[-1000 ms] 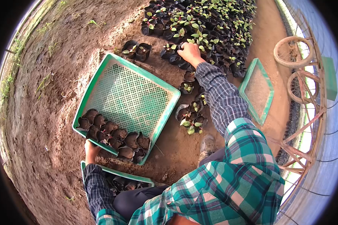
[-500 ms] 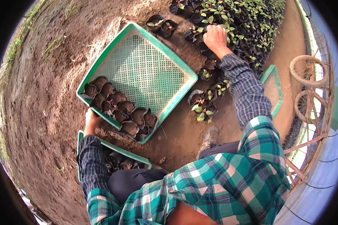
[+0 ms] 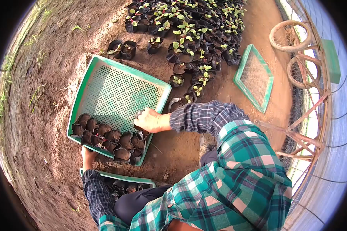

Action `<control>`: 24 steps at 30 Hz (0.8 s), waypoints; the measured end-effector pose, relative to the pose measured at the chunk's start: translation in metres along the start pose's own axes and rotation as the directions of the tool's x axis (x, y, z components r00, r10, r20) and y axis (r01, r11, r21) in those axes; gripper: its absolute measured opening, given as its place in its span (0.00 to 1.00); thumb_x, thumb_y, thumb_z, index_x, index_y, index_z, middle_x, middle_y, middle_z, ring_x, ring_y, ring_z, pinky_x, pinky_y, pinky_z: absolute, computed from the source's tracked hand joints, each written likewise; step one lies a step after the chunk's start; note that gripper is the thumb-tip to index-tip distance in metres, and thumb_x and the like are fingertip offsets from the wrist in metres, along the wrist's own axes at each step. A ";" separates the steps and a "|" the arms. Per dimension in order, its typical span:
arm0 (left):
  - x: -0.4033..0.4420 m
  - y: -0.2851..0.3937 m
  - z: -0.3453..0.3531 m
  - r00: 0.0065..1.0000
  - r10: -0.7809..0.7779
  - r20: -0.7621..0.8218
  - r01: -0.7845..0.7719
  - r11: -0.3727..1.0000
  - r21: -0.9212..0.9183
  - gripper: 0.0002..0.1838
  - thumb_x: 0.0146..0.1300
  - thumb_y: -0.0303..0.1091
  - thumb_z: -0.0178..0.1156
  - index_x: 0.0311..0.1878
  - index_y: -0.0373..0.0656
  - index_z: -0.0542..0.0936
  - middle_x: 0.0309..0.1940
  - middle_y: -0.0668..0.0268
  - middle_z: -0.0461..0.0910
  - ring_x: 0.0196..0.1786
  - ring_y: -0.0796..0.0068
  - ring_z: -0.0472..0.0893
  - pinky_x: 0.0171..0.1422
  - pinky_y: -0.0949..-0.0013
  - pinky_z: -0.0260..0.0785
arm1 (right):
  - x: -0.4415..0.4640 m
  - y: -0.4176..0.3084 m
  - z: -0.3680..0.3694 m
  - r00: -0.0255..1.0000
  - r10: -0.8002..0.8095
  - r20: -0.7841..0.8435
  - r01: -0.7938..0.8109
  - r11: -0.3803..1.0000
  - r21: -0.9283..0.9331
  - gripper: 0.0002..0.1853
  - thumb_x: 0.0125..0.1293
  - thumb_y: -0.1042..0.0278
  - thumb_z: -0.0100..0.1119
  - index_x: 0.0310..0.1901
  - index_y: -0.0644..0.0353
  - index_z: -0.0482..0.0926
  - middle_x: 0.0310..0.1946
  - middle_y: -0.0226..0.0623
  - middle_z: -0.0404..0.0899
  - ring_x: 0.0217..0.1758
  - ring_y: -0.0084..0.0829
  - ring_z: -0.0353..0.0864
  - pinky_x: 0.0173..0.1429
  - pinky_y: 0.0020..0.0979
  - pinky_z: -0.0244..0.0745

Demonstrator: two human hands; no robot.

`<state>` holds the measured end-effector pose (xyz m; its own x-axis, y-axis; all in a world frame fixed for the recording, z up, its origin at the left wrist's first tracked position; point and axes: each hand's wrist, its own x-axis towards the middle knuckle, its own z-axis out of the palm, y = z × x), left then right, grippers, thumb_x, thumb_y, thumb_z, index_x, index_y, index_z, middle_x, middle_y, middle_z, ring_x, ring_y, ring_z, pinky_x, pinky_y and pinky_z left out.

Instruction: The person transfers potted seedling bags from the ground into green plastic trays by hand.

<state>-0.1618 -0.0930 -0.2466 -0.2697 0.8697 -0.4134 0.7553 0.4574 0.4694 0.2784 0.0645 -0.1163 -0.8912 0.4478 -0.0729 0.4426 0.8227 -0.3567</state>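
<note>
the green tray point(image 3: 119, 90) lies on the soil in front of the worker, with a group of black pots point(image 3: 112, 135) standing along its lower edge, side by side and touching. each pot shows soil at its top; a few carry small reddish shoots.

left hand point(image 3: 88, 154): positioned at the lower rim of the green tray, near the left corner. the fingers are mostly hidden by the rim, so i cannot tell how far this grip is closed.

right hand point(image 3: 148, 120): positioned over the right side of the green tray, just beside the pots. the fingers are curled together, grip closed on a dark edge, probably the rim of a pot.

surrounding items: a second tray point(image 3: 123, 177) sits just below the first, holding more pots, partly covered by the worker's knee. above the green tray, two potted seedlings point(image 3: 122, 49) stand touching, with a single seedling pot point(image 3: 154, 45) near them. beyond stands a dense block of leafy seedlings point(image 3: 192, 29). to the right, a mesh-bottomed tray point(image 3: 254, 77) lies on the path, near a cart wheel point(image 3: 290, 35).
</note>
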 end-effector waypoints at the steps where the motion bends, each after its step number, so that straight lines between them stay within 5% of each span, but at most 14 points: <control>1: -0.001 0.001 -0.001 1.000 0.005 -0.002 -0.005 1.000 0.007 0.41 0.35 0.44 0.83 0.53 0.37 0.75 0.44 0.51 0.82 0.48 0.49 0.82 0.55 0.54 0.75 | -0.002 -0.001 0.002 0.999 -0.030 -0.019 0.030 1.000 0.003 0.09 0.57 0.65 0.54 0.37 0.58 0.76 0.25 0.39 0.82 0.31 0.41 0.84 0.35 0.44 0.76; 3: 0.001 0.003 -0.002 1.000 -0.013 0.014 0.014 1.000 -0.025 0.41 0.35 0.43 0.83 0.53 0.36 0.75 0.44 0.52 0.82 0.48 0.50 0.82 0.55 0.55 0.75 | -0.007 0.012 -0.010 0.989 0.046 0.139 -0.078 0.969 0.234 0.07 0.58 0.69 0.54 0.36 0.61 0.75 0.28 0.42 0.80 0.35 0.45 0.83 0.41 0.47 0.76; 5: 0.000 0.005 -0.004 0.997 -0.055 0.058 0.061 0.993 -0.100 0.41 0.35 0.43 0.83 0.53 0.36 0.75 0.44 0.52 0.82 0.48 0.50 0.83 0.55 0.55 0.75 | -0.022 0.031 -0.040 1.000 0.004 0.009 -0.006 0.930 0.368 0.07 0.60 0.68 0.56 0.36 0.62 0.74 0.31 0.44 0.79 0.39 0.49 0.81 0.43 0.47 0.76; 7: -0.001 0.007 -0.006 0.997 -0.042 0.057 0.047 0.994 -0.097 0.42 0.35 0.44 0.83 0.53 0.35 0.74 0.44 0.52 0.82 0.49 0.50 0.83 0.55 0.56 0.75 | -0.046 0.064 -0.061 1.000 0.002 -0.001 -0.001 0.951 0.308 0.08 0.61 0.67 0.59 0.38 0.60 0.73 0.34 0.44 0.76 0.42 0.47 0.81 0.44 0.47 0.75; 11: 0.005 0.002 -0.002 0.997 -0.002 0.078 0.013 0.990 -0.139 0.43 0.36 0.46 0.83 0.54 0.34 0.74 0.45 0.49 0.82 0.50 0.51 0.83 0.57 0.56 0.75 | -0.117 0.123 -0.104 0.912 0.407 0.059 -0.405 0.865 0.297 0.06 0.63 0.67 0.54 0.34 0.60 0.76 0.32 0.48 0.79 0.39 0.52 0.81 0.44 0.49 0.76; 14: 0.005 0.005 0.000 0.997 -0.040 0.068 0.055 0.970 -0.235 0.43 0.37 0.47 0.82 0.54 0.33 0.74 0.46 0.47 0.83 0.51 0.50 0.83 0.57 0.56 0.75 | -0.145 0.178 -0.112 0.622 0.782 0.030 -0.763 0.598 0.246 0.16 0.65 0.57 0.54 0.34 0.63 0.81 0.34 0.54 0.82 0.40 0.53 0.83 0.45 0.50 0.76; 17: 0.000 0.020 -0.008 0.999 0.032 0.038 -0.026 0.990 -0.139 0.42 0.38 0.48 0.82 0.52 0.32 0.75 0.45 0.47 0.83 0.51 0.49 0.83 0.56 0.56 0.76 | -0.141 0.233 -0.113 0.264 0.964 0.023 -0.926 0.247 0.285 0.27 0.67 0.46 0.52 0.38 0.68 0.84 0.40 0.58 0.83 0.46 0.55 0.83 0.50 0.49 0.76; 19: 0.000 0.010 -0.007 0.998 0.007 0.055 -0.003 0.998 -0.066 0.42 0.40 0.50 0.81 0.53 0.33 0.74 0.45 0.47 0.83 0.51 0.49 0.83 0.55 0.55 0.75 | -0.125 0.245 -0.108 0.149 0.987 -0.051 -0.929 0.158 0.334 0.30 0.65 0.40 0.57 0.25 0.65 0.83 0.25 0.45 0.83 0.34 0.44 0.84 0.42 0.42 0.73; 20: 0.001 0.006 -0.005 0.998 0.029 0.054 -0.023 0.994 -0.106 0.42 0.40 0.50 0.81 0.53 0.34 0.73 0.45 0.47 0.82 0.51 0.50 0.83 0.56 0.56 0.75 | -0.118 0.245 -0.112 0.080 0.985 0.153 -0.933 0.020 0.359 0.31 0.65 0.41 0.56 0.47 0.70 0.82 0.50 0.57 0.82 0.57 0.53 0.81 0.58 0.44 0.74; 24: 0.004 -0.003 0.000 0.995 0.092 0.036 -0.083 0.979 -0.185 0.40 0.39 0.49 0.82 0.51 0.35 0.74 0.43 0.48 0.82 0.48 0.51 0.83 0.54 0.56 0.75 | -0.103 0.244 -0.096 -0.015 0.984 0.175 -0.941 -0.073 0.329 0.24 0.61 0.55 0.62 0.49 0.70 0.82 0.52 0.55 0.82 0.58 0.50 0.81 0.60 0.41 0.75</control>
<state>-0.1650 -0.0910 -0.2499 -0.1775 0.9006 -0.3968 0.6515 0.4097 0.6385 0.4873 0.2526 -0.1062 0.4314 0.7419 -0.5133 0.7739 -0.5967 -0.2121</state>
